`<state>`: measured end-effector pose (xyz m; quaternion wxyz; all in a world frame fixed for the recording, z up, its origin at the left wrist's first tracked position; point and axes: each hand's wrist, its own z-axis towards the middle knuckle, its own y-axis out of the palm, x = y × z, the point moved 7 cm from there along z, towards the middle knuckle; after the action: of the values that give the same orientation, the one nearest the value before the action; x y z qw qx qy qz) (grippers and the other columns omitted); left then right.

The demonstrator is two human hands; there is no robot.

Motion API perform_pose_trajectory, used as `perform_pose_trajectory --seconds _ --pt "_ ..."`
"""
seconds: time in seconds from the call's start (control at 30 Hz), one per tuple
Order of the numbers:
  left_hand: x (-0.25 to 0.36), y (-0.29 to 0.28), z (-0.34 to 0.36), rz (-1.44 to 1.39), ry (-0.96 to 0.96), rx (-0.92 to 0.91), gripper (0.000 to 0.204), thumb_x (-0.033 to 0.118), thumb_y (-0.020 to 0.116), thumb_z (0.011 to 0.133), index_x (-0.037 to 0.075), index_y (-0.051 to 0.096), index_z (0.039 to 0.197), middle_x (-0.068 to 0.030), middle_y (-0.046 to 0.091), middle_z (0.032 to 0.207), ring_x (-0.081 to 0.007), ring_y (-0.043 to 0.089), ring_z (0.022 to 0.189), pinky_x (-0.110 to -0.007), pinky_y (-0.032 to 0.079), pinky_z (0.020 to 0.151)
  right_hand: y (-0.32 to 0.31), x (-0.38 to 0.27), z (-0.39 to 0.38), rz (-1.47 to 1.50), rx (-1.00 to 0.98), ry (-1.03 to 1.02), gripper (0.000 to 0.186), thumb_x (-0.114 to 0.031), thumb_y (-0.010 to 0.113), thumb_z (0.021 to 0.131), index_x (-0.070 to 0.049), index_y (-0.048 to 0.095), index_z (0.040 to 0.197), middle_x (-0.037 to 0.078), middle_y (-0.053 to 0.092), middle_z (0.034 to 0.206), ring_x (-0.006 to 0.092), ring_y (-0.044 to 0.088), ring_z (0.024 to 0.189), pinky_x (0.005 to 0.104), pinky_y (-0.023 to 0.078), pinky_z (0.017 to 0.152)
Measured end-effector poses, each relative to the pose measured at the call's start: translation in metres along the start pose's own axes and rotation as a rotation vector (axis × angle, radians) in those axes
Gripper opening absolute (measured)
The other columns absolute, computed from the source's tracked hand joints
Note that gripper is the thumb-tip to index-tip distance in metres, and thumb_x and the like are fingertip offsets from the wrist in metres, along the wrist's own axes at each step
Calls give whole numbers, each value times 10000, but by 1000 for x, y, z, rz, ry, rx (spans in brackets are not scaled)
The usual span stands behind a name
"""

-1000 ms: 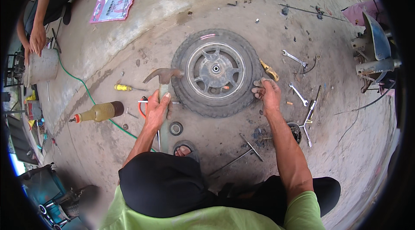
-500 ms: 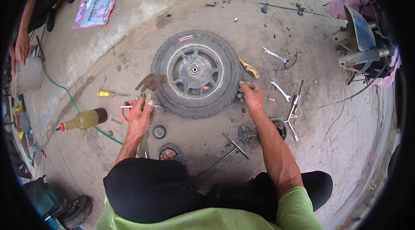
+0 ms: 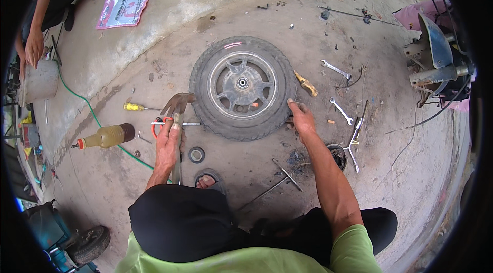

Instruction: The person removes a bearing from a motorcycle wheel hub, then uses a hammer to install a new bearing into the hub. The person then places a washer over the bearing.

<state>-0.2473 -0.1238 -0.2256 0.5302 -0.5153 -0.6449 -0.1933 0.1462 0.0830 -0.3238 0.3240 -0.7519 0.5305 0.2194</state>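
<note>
A wheel with a black tyre [image 3: 205, 111] and a grey spoked rim lies flat on the ground in front of me. My left hand [image 3: 167, 147] is closed round the handle of a claw hammer [image 3: 178, 104], whose rusty head is raised by the tyre's left edge. At the tyre's lower right edge is my right hand [image 3: 303, 120], its thumb on the rubber and its fingers curled at the side, partly hidden. Near that hand lies a yellow-handled screwdriver [image 3: 306, 84]. Orange-handled scissors or pliers [image 3: 156, 128] lie partly hidden beside my left hand.
Spanners [image 3: 336, 69], a three-armed socket wrench [image 3: 354, 144] and a T-handle tool [image 3: 287, 175] lie around. At left are a bottle of dark liquid [image 3: 110, 136], a green hose [image 3: 90, 111] and a grey bucket [image 3: 41, 82] beside another person's hand [image 3: 35, 47]. Vehicle parts [image 3: 436, 62] stand at right.
The view has shifted, so everything sits further right. The hammer has drawn slightly left from the tyre. My right hand has slid a little nearer me along the tyre edge.
</note>
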Motion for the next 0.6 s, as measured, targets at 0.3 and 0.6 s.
perform_pose_trajectory --seconds 0.3,0.6 --pt "3 10 -4 -88 -5 -58 378 377 520 1101 10 596 1151 -27 578 818 -99 540 656 -273 452 560 -5 -4 -2 16 -51 11 640 -549 717 934 -6 650 1265 73 694 1111 187 676 848 344 533 713" --pt "-24 -1 -31 -153 -42 -54 348 365 518 1104 27 597 1075 -18 573 797 -97 521 634 -272 427 549 -77 -66 29 -454 406 -536 465 -347 728 890 -2 721 1202 198 740 1086 317 725 953 408 554 878"
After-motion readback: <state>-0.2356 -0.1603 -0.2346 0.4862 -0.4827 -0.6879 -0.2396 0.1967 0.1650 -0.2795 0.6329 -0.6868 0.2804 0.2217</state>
